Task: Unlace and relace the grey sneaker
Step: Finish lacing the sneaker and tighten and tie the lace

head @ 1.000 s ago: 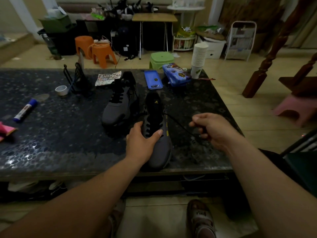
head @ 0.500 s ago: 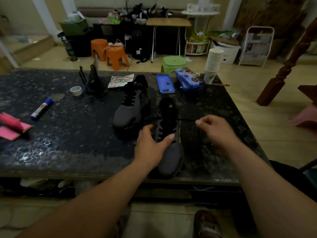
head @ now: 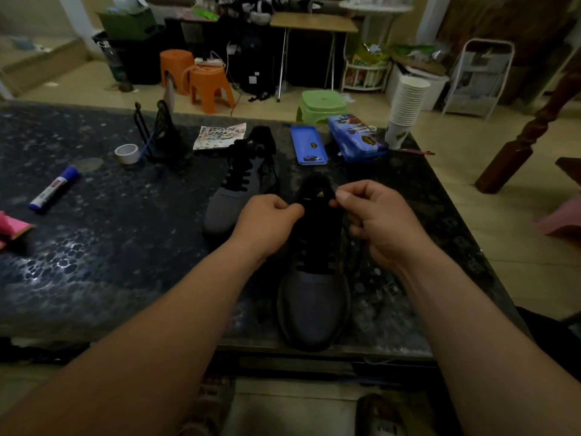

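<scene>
— What are the fingers up to?

— On the right hand [head: 374,215], thumb and forefinger are pressed together, the fingers [head: 344,196] pinching the black lace [head: 314,266] at the top of the tongue. On the left hand [head: 267,220] the fingers [head: 292,210] are curled tight at the top eyelets opposite. It is too dark to tell whether they hold lace or the shoe's edge.

— And the shoe?

— The grey sneaker [head: 314,306] lies on the table [head: 94,247] near its front edge, toe toward the person, with both hands at its upper end. The other sneaker [head: 239,190] sits just beside it, to the left and further back.

— Which step?

— Early unlacing, I'd judge, since the lower rows are still crossed. The next move calls for drawing the lace out of the top eyelets, one side at a time, while keeping the shoe from sliding.
</scene>
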`<state>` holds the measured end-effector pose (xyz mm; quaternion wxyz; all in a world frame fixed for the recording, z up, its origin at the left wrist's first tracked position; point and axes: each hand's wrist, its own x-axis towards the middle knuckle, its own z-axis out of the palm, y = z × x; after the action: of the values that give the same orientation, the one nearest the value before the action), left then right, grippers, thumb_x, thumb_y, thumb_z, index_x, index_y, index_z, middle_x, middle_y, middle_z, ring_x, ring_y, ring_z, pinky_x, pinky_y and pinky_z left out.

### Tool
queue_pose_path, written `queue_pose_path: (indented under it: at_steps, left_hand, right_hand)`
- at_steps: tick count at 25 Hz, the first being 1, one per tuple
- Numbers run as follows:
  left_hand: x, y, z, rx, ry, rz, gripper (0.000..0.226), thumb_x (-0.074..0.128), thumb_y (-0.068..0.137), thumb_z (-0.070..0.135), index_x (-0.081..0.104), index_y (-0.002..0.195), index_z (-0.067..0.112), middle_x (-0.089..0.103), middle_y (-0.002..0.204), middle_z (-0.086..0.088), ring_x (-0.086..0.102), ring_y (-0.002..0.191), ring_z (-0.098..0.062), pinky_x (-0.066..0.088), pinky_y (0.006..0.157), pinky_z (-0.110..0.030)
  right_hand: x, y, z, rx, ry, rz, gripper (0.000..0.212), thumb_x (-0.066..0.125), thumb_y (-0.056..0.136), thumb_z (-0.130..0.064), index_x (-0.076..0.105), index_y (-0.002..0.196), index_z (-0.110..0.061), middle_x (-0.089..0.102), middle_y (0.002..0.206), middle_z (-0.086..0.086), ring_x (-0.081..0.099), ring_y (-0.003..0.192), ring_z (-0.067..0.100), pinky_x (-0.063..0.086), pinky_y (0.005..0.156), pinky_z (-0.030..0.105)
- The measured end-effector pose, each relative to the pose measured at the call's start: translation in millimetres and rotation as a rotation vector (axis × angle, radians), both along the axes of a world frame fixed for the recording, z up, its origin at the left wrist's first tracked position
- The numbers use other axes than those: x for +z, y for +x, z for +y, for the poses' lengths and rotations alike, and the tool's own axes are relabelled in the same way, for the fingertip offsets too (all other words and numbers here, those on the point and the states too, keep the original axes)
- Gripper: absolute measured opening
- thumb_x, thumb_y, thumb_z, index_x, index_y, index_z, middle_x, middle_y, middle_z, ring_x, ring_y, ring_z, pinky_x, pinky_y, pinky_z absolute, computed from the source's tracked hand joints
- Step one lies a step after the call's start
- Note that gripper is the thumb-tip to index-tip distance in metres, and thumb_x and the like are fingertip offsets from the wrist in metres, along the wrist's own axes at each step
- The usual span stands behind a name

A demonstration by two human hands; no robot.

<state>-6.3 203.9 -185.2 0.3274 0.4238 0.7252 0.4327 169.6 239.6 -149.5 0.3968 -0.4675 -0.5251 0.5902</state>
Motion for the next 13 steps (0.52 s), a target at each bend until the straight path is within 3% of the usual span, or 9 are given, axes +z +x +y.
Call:
queue_pose_path:
  at_steps: [3, 5, 7, 10, 13]
  left_hand:
    - [-2.8, -11.3, -2.4, -0.051, -0.078, -0.357, 0.02, 0.071, 0.093, 0.02, 0.069, 0.074, 0.016, 0.062, 0.071, -0.008, 0.054, 0.062, -0.019, 0.038, 0.047, -0.023]
    - [-3.3, -16.8, -2.4, -0.102, -0.102, -0.437, 0.018, 0.068, 0.096, 0.016, 0.068, 0.078, 0.017, 0.063, 0.084, -0.012, 0.06, 0.071, -0.021, 0.039, 0.053, -0.022]
    - [-2.9, -20.8, -2.4, -0.143, -0.11, -0.48, 0.014, 0.066, 0.097, 0.015, 0.07, 0.083, 0.017, 0.064, 0.087, -0.011, 0.065, 0.07, -0.016, 0.04, 0.057, -0.022]
    - [-3.2, -23.9, -4.1, -0.181, -0.117, -0.499, 0.012, 0.066, 0.098, 0.016, 0.071, 0.088, 0.016, 0.066, 0.08, -0.004, 0.067, 0.067, -0.01, 0.041, 0.06, -0.021]
    - [-3.4, -26.2, -4.9, -0.208, -0.114, -0.497, 0.011, 0.066, 0.099, 0.017, 0.071, 0.089, 0.015, 0.064, 0.074, -0.003, 0.066, 0.064, -0.008, 0.041, 0.06, -0.021]
  right_hand:
    - [-4.0, -6.5, 6.7, 0.038, 0.115, -0.198, 0.007, 0.064, 0.099, -0.009, 0.07, 0.1, -0.014, 0.075, 0.092, 0.005, 0.061, 0.055, 0.0, 0.047, 0.05, 0.015]
    - [-9.4, -12.1, 9.8, 0.087, 0.316, -0.481, 0.015, 0.068, 0.097, -0.016, 0.075, 0.11, -0.022, 0.075, 0.099, -0.003, 0.07, 0.083, 0.001, 0.055, 0.076, 0.019]
    - [-15.4, -20.2, 9.1, 0.136, 0.49, -0.714, 0.018, 0.072, 0.095, -0.028, 0.077, 0.111, -0.031, 0.072, 0.104, -0.011, 0.067, 0.096, 0.005, 0.052, 0.089, 0.025]
    - [-20.4, -26.2, 7.6, 0.095, 0.581, -0.86, 0.018, 0.073, 0.092, -0.04, 0.078, 0.108, -0.036, 0.063, 0.099, -0.01, 0.063, 0.095, 0.011, 0.051, 0.087, 0.032]
    - [-20.0, -27.8, 5.9, 0.071, 0.649, -0.937, 0.018, 0.072, 0.092, -0.044, 0.077, 0.108, -0.037, 0.058, 0.095, -0.009, 0.06, 0.09, 0.013, 0.047, 0.077, 0.031]
